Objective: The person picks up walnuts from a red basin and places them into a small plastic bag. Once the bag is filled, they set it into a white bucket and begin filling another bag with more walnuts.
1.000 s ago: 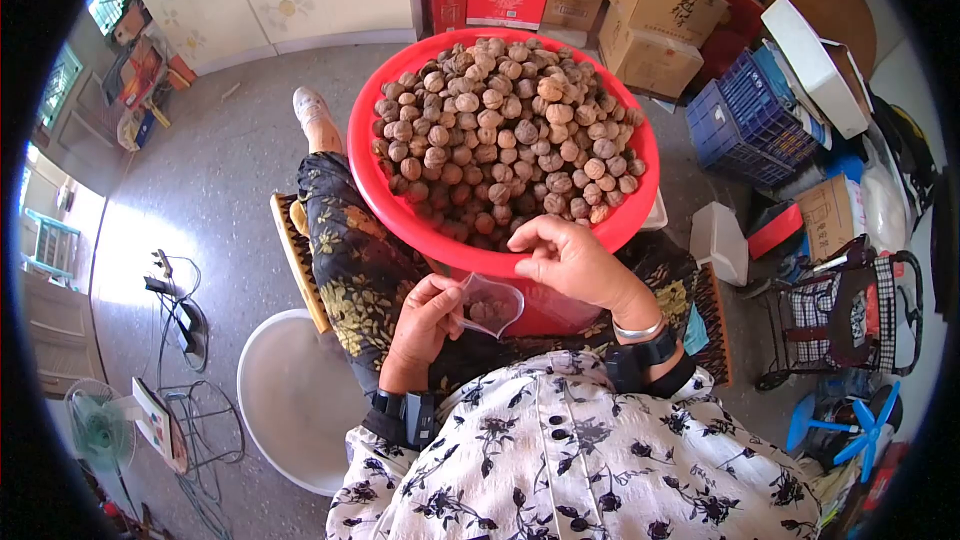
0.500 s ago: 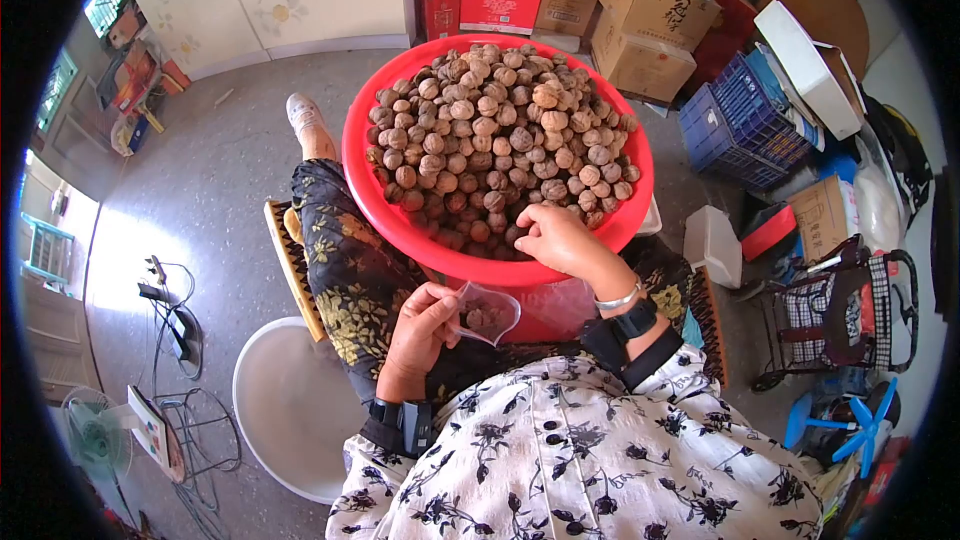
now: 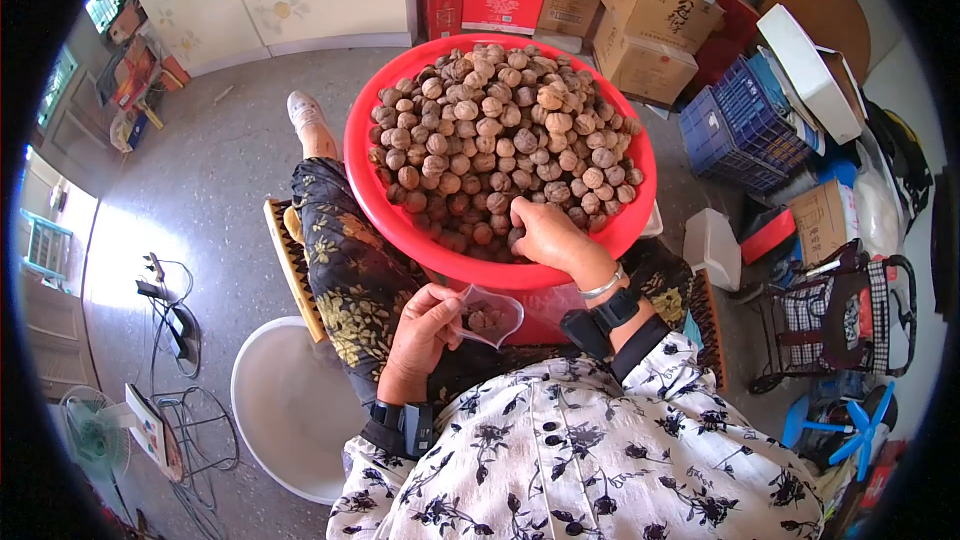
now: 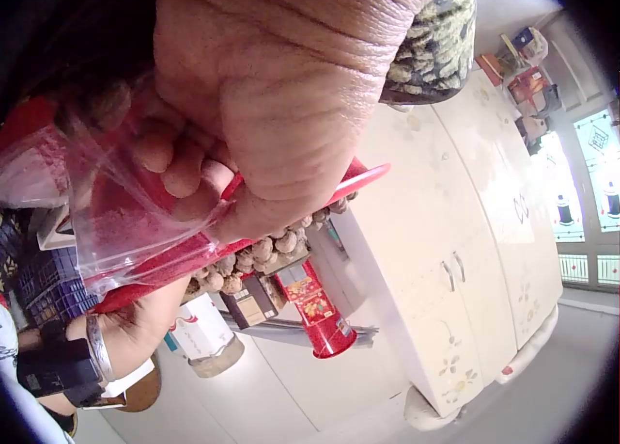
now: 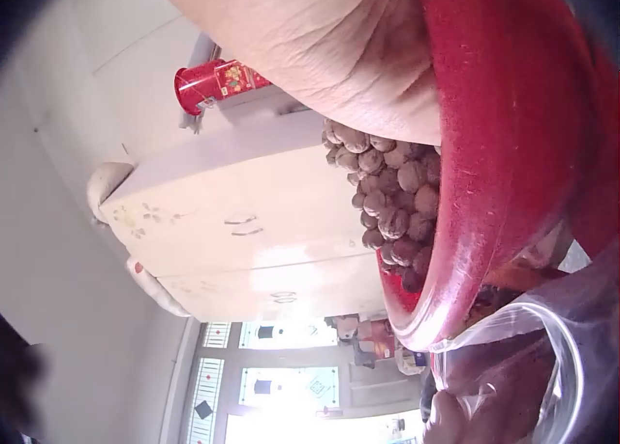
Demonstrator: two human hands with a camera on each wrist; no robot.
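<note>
A red basin (image 3: 358, 165) heaped with brown walnuts (image 3: 495, 130) stands between the person's knees. My left hand (image 3: 415, 335) pinches the edge of a clear plastic bag (image 3: 492, 317) between thumb and fingers, just below the basin's near rim. Several walnuts show inside the bag, whose mouth gapes in the right wrist view. My right hand (image 3: 553, 240) reaches over the near rim with bent fingers down among the walnuts. Its fingertips are hidden there, and I cannot tell whether they grip a walnut. In the right wrist view the hand (image 5: 358, 61) overlaps the heap.
A white tub (image 3: 295, 410) sits on the floor to the left, near cables and a small fan (image 3: 97, 435). Cardboard boxes (image 3: 650, 30) are stacked at the back. On the right stand a blue crate (image 3: 745, 130) and a checked shopping trolley (image 3: 835, 315).
My right hand has moved from above the near rim down into the walnuts, its fingers now lower in the heap. The left hand keeps holding the bag in nearly the same place.
</note>
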